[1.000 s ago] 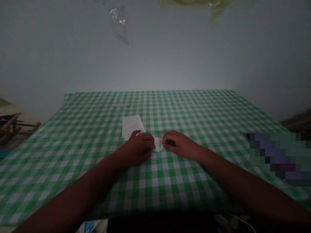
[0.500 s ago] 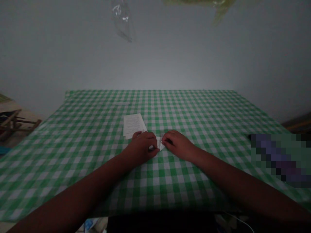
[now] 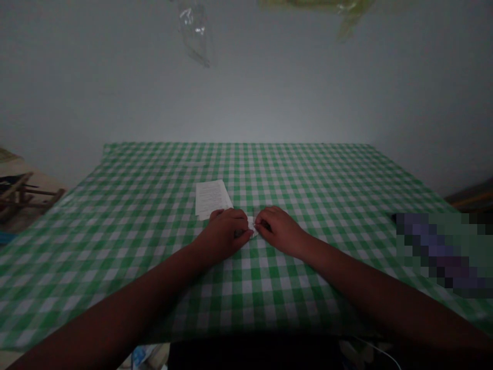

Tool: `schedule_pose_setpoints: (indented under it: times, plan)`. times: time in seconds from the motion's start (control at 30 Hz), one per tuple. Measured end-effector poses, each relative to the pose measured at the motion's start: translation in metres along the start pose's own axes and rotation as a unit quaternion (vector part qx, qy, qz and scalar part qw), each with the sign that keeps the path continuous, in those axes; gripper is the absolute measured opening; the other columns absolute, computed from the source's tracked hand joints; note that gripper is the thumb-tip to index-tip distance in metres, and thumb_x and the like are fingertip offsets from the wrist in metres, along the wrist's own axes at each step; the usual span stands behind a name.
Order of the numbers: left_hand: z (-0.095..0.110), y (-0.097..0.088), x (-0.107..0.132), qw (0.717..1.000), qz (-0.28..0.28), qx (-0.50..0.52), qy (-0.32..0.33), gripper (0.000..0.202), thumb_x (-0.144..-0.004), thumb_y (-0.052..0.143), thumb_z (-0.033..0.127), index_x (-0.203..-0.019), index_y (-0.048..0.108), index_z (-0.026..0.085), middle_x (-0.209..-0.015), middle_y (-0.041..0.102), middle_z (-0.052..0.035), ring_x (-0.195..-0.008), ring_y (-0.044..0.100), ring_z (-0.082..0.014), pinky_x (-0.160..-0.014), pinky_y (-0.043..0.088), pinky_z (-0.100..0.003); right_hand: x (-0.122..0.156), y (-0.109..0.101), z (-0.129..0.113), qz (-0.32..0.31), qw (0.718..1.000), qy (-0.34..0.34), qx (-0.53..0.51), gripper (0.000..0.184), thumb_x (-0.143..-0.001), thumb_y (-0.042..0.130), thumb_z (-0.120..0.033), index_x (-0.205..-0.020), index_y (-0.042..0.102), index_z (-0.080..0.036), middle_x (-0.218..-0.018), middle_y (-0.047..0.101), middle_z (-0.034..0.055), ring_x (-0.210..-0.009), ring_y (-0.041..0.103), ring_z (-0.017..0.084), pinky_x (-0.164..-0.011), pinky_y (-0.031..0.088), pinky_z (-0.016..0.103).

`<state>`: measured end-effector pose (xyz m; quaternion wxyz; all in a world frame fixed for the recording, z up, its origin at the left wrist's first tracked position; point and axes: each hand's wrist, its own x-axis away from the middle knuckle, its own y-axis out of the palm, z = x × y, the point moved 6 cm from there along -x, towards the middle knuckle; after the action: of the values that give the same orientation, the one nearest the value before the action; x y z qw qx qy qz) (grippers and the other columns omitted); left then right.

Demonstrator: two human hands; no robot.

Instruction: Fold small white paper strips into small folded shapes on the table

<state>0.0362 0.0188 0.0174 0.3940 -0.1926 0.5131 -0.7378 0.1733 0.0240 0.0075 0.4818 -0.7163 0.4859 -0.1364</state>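
Between my two hands, close to the middle of the table, is a small piece of printed paper (image 3: pixel 251 224), mostly covered by my fingers. My left hand (image 3: pixel 229 229) is closed on its left side, thumb near the lower edge. Pinching the right side of it is my right hand (image 3: pixel 278 229), thumb and forefinger together. Just beyond my left hand lies a short stack of printed sheets (image 3: pixel 212 197), its near edge partly behind my knuckles.
A green and white checked cloth (image 3: pixel 308 174) covers the table, which meets a pale wall (image 3: pixel 246 92). Clear plastic (image 3: pixel 195 33) hangs on the wall. A pixelated patch (image 3: pixel 442 252) hides something at the right edge. Wooden furniture (image 3: pixel 23 195) stands at far left.
My right hand has shifted slightly left, so the fingers of both hands are closer together and less of the small paper shows. The stack of sheets has stayed in place.
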Motion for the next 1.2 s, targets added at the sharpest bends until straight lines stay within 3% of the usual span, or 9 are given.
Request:
schedule_pose_setpoints:
  times: [0.2, 0.93, 1.2]
  plan:
    - [-0.005, 0.004, -0.001, 1.000, 0.026, 0.003, -0.001, 0.015, -0.083, 0.070, 0.033, -0.074, 0.063, 0.022, -0.095, 0.066, 0.0025, -0.098, 0.058, -0.0187, -0.092, 0.030, -0.042, 0.001, -0.003, 0.000, 0.001, 1.000, -0.001, -0.011, 0.005, -0.090, 0.060, -0.017, -0.085, 0.061, -0.019, -0.080, 0.062, 0.0023, -0.083, 0.055, 0.018, -0.080, 0.043, 0.033]
    - [0.000, 0.003, 0.000, 1.000, 0.026, -0.005, -0.001, 0.012, -0.080, 0.070, 0.030, -0.077, 0.062, 0.022, -0.097, 0.066, 0.0011, -0.101, 0.058, -0.0203, -0.096, 0.030, -0.044, -0.002, 0.001, 0.001, -0.012, 1.000, 0.019, -0.017, 0.010, -0.091, 0.057, -0.016, -0.084, 0.062, -0.019, -0.084, 0.062, 0.0024, -0.085, 0.056, 0.017, -0.083, 0.042, 0.034]
    - [-0.003, 0.003, 0.002, 1.000, 0.003, 0.008, 0.010, 0.007, -0.083, 0.065, 0.027, -0.078, 0.064, 0.023, -0.118, 0.064, 0.0027, -0.111, 0.057, -0.0218, -0.106, 0.021, -0.049, 0.001, -0.008, -0.009, -0.006, 0.998, -0.066, 0.010, 0.012, -0.095, 0.052, -0.015, -0.087, 0.060, -0.018, -0.091, 0.060, 0.0037, -0.090, 0.052, 0.018, -0.086, 0.037, 0.035]
